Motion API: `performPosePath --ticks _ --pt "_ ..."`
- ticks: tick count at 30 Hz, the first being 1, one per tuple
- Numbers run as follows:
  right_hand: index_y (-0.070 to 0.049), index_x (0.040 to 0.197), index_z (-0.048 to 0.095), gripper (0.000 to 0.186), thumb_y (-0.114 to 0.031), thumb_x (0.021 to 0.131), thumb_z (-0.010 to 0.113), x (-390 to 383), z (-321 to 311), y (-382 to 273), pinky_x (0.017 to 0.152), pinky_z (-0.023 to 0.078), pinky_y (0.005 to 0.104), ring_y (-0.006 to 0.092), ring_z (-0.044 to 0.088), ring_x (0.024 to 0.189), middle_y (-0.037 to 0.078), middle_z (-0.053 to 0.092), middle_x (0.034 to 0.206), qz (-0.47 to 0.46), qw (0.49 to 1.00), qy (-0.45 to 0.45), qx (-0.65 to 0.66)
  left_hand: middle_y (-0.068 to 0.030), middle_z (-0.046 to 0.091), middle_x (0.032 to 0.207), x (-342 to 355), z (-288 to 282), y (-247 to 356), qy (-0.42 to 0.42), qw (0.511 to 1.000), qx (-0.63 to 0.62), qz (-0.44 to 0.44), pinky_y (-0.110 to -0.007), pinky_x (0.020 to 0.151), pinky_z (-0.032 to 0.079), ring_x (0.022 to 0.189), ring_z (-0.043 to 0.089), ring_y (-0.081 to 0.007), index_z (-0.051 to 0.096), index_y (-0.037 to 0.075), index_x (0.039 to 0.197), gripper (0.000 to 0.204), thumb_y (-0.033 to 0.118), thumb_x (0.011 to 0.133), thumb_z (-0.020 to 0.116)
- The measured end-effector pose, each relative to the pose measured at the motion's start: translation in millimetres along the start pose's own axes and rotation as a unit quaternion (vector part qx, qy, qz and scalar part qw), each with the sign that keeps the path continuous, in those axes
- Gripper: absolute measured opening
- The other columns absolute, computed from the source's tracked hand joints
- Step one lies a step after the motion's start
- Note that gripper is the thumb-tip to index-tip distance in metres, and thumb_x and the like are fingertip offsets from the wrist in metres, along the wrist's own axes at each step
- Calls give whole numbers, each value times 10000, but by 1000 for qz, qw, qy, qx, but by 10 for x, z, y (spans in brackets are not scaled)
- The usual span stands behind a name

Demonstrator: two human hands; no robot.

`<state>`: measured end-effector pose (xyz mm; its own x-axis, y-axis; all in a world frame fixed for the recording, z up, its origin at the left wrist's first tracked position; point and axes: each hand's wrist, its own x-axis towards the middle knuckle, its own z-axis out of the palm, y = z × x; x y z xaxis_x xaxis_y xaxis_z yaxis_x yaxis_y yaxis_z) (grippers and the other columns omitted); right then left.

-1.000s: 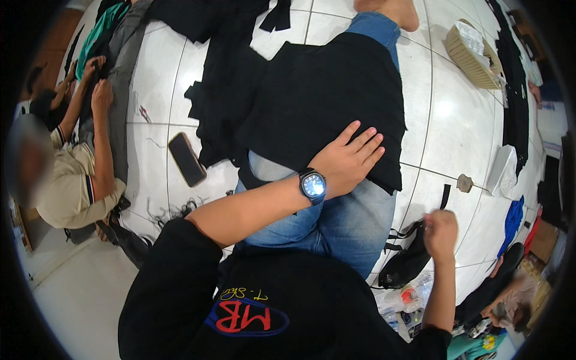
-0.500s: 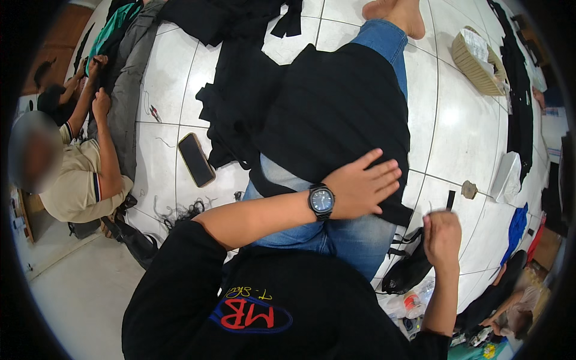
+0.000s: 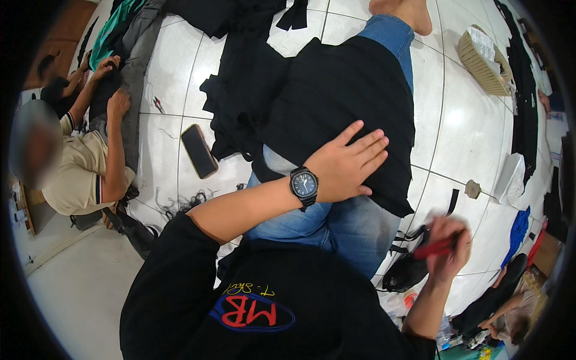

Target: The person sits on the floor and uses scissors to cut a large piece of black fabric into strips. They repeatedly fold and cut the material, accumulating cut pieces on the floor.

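Observation:
A black garment (image 3: 342, 90) lies spread over my jeans-clad legs (image 3: 366, 240). Flat upon its near part rests my left hand (image 3: 348, 162), fingers stretched and apart, with a black watch (image 3: 304, 183) on the wrist. My right hand (image 3: 451, 255) is raised to the right of my thigh, clear of the cloth and blurred by motion. Its fingers are closed round a small red tool (image 3: 435, 247) that looks like thread snips; the smear hides its details. Behind that hand sits a small black bag (image 3: 403, 271) with straps on the floor.
More black cloth (image 3: 246, 90) lies beyond my left leg. A phone (image 3: 199, 151) and red snips (image 3: 158, 104) are on the tiles to the left. A co-worker (image 3: 90, 162) sits at far left, handling dark cloth. Rightward are a wicker basket (image 3: 485, 63) and a white bag (image 3: 511, 178).
My left hand has slid a little left and farther from me over the cloth. My right hand has moved lower, and the red tool has come into sight in it.

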<state>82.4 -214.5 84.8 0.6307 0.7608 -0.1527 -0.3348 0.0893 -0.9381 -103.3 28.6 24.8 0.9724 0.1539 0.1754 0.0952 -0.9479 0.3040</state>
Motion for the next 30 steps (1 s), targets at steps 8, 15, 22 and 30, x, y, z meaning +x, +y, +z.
performPosePath --ticks 8,15,22,30 --pt "-37 747 501 219 -135 879 646 127 -199 74 707 402 478 389 520 741 165 545 730 -102 609 -189 -763 -115 537 1446 -86 115 -53 4 999 42 7 -517 1196 248 1413 420 -252 627 73 1285 505 381 886 658" --pt "21 731 420 287 -80 910 620 -344 -1368 -479 658 377 471 394 464 717 201 470 719 -49 583 -81 -807 -117 556 1426 -103 128 -56 22 999 33 -1 -510 1198 247 1392 447 -251 643 77 1262 465 345 883 666" --pt "31 743 422 408 -241 1027 530 -671 -2650 -887 563 379 451 351 447 558 185 476 653 56 471 72 -877 -114 558 1426 -85 144 -53 17 999 41 3 -509 1201 238 1396 444 -249 646 80 1268 469 365 896 653" --pt "-26 1098 518 307 -302 1071 386 -72 -830 -747 811 380 360 193 552 845 92 566 1109 -38 995 66 -59 -132 542 1438 -112 83 -40 7 998 59 10 -509 1204 231 1400 436 -251 625 47 1289 560 418 872 668"
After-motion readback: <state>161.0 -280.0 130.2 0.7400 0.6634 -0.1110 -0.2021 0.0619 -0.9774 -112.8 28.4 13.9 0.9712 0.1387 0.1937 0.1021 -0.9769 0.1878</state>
